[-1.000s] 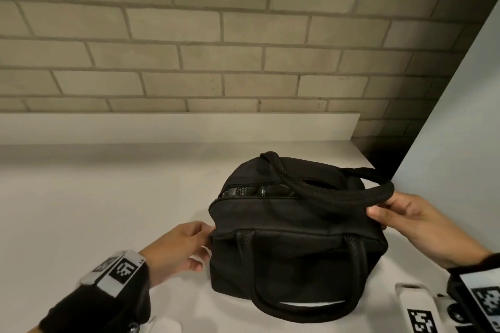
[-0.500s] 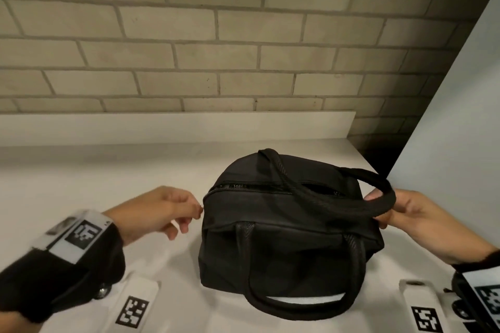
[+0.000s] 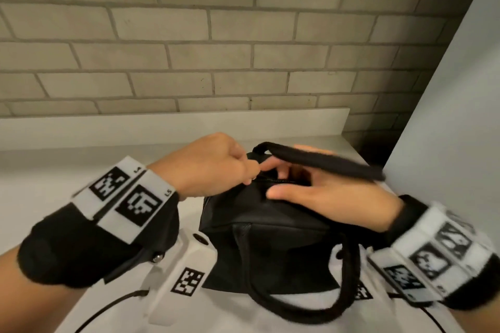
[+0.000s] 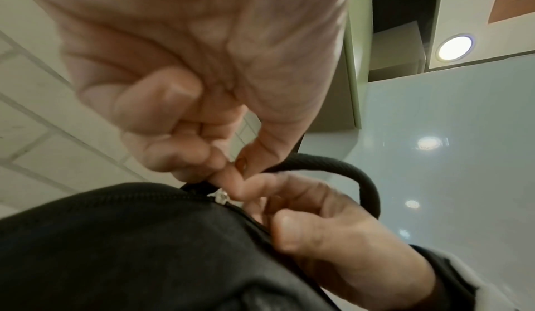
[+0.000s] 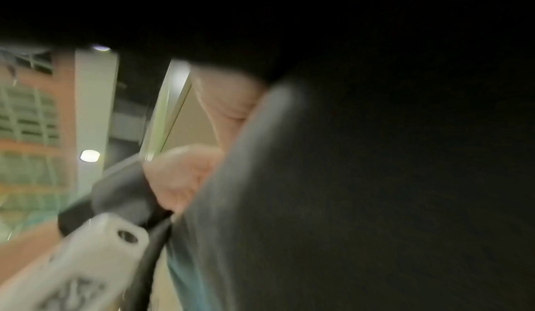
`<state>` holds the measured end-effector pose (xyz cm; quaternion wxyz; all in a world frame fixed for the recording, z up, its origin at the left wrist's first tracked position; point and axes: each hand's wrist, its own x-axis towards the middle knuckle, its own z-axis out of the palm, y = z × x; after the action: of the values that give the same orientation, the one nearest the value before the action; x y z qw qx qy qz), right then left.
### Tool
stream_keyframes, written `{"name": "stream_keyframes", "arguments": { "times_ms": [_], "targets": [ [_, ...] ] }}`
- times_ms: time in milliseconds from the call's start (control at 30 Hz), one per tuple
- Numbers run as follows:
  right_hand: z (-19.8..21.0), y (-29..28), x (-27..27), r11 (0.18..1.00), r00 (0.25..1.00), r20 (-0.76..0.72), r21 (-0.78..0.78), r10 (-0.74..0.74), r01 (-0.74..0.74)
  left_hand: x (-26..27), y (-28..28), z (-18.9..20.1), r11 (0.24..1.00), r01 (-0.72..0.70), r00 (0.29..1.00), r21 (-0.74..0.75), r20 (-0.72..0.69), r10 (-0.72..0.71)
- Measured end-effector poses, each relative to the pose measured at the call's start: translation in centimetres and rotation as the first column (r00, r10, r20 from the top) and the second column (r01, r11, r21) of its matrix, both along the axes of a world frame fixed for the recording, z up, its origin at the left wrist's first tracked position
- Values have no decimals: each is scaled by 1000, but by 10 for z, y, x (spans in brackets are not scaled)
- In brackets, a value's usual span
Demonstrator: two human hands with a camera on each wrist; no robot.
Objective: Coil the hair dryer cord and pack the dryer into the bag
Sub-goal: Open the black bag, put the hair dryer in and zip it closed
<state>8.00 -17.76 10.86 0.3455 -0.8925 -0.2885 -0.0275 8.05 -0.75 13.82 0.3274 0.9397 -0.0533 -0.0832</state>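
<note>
The black bag (image 3: 270, 246) stands on the white counter (image 3: 81, 159). My left hand (image 3: 251, 173) is over its top, thumb and forefinger pinching the small metal zipper pull (image 4: 221, 197). My right hand (image 3: 270, 178) reaches in under the far handle (image 3: 324, 162) and holds the bag's top at the zipper line, thumb on the near side and fingers on the far side. The near handle (image 3: 349, 278) hangs down the front. No dryer or cord shows. The right wrist view is dark and blurred against bag fabric (image 5: 376, 178).
A brick wall (image 3: 189, 62) rises behind a low white ledge (image 3: 162, 124). A pale panel (image 3: 460, 89) closes off the right side. A white tagged block (image 3: 186, 278) of my wrist rig sits by the bag's near left corner.
My left hand rose from the bag's left side to the zipper pull on top. My right hand let go of the far handle and moved onto the bag's top beneath it.
</note>
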Motion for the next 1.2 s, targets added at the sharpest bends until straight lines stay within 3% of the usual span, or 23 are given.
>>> {"name": "stream_keyframes", "arguments": {
  "times_ms": [67,200,400,567,767,967,1033,1200],
  "targets": [
    [-2,19,3,996,997,77,-91,-19,26,-1,0,-3,1000,21,1000,-9,11,-21],
    [-7,36,5,994,985,167,-93,-45,61,-2,8,-13,997,70,996,-43,49,-68],
    [-11,32,4,991,988,91,-49,-123,127,0,25,-37,960,136,986,-245,129,-107],
    [-15,29,6,983,982,71,-33,-176,179,6,40,-51,977,183,948,-106,283,-147],
    [-11,34,4,982,983,49,-53,-176,179,13,36,-53,923,376,855,85,351,-381],
    [-3,24,8,973,972,-139,106,-190,205,15,34,-51,885,465,804,-23,430,-412],
    [-4,24,7,972,974,-148,132,-174,194,15,32,-52,875,484,777,14,453,-437],
    [-12,27,3,979,981,-133,124,-143,160,15,31,-54,886,464,802,-4,427,-418]
  ]
}}
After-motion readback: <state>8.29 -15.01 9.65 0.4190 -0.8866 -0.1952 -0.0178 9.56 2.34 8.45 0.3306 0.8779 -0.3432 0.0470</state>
